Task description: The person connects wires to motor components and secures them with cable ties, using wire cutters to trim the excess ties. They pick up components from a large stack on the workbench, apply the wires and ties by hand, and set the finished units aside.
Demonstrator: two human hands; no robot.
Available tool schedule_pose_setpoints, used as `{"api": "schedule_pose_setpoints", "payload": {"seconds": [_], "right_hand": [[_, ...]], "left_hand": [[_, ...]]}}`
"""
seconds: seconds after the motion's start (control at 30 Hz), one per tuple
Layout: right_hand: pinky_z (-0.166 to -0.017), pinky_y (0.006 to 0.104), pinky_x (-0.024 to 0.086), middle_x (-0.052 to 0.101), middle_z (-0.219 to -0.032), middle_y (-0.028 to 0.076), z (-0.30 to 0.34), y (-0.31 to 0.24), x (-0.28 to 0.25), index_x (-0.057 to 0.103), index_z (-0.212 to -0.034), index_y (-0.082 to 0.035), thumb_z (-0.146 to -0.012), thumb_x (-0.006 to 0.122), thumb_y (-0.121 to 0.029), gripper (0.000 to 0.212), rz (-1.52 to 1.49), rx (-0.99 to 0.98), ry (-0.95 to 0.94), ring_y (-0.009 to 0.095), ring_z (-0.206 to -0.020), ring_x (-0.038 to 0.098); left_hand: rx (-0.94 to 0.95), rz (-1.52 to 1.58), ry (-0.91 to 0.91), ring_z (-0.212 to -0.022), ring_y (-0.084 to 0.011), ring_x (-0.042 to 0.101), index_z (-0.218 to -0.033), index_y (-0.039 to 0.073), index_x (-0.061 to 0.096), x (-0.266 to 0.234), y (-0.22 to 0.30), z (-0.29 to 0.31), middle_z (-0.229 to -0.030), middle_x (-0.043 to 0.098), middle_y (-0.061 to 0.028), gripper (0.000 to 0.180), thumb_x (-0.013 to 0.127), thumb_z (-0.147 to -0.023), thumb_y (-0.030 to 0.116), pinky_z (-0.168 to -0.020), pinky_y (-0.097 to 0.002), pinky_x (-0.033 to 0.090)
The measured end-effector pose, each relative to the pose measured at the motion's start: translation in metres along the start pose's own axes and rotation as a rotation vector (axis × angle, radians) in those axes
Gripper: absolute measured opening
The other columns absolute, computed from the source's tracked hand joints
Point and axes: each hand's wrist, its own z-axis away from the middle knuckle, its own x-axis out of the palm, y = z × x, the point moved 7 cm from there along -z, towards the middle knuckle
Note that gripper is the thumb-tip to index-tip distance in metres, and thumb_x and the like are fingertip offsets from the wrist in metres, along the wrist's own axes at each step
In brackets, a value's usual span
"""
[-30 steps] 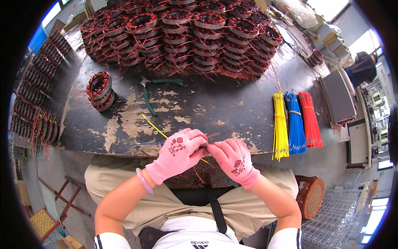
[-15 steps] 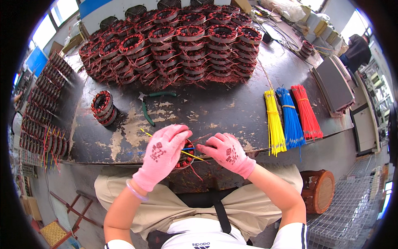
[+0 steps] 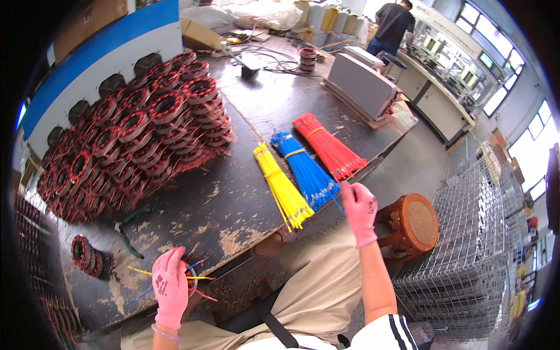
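Note:
Gloved in pink, my left hand [image 3: 171,286] is closed on a stator [image 3: 191,286] at the table's front edge, partly hidden behind the fingers. A yellow wire [image 3: 203,277] and a blue wire [image 3: 191,267] cross it, and reddish leads stick out. My right hand [image 3: 360,213], in a matching glove, has its fingers pinched together at the near end of the red wire bundle [image 3: 328,146]; what lies between the fingertips is too small to make out. Beside that bundle lie a blue wire bundle [image 3: 303,169] and a yellow wire bundle [image 3: 281,185], each banded.
Stacked stators [image 3: 140,125] fill the table's back left. Green-handled pliers [image 3: 129,233] and a short stack of stators [image 3: 86,256] lie nearer. A grey box-shaped block [image 3: 361,84] stands far right. Below are a wooden stool [image 3: 417,227] and wire cages [image 3: 455,245]. Another person [image 3: 394,29] stands beyond.
The view has swung to the right. My right hand has left the stator and reached over to the red bundle's end. My left hand still holds the stator.

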Motion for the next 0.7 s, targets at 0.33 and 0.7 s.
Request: {"api": "schedule_pose_setpoints", "payload": {"seconds": [0.33, 0.7], "right_hand": [[-0.059, 0.0336, 0.044, 0.059, -0.064, 0.002, -0.058, 0.099, 0.029, 0.062, -0.075, -0.004, -0.097, 0.063, -0.050, 0.052, -0.162, 0.239, -0.205, 0.012, -0.060, 0.056], [-0.054, 0.0229, 0.043, 0.066, -0.071, 0.000, 0.036, -0.073, -0.056, 0.069, -0.083, -0.001, -0.094, 0.067, -0.007, 0.013, -0.776, -0.056, -0.278, 0.005, -0.061, 0.057]], "left_hand": [[-0.018, -0.047, -0.011, -0.117, -0.0346, 0.057, -0.125, 0.005, 0.064, 0.001, -0.003, 0.002, -0.124, 0.063, -0.0144, 0.031, 0.054, -0.096, 0.006, -0.105, -0.0442, 0.042], [0.230, -0.126, 0.275, -0.122, -0.0411, 0.055, -0.131, 0.002, 0.057, -0.028, 0.047, -0.005, -0.134, 0.059, -0.0176, 0.041, 0.065, -0.094, 0.020, -0.107, -0.0539, 0.040]]}}
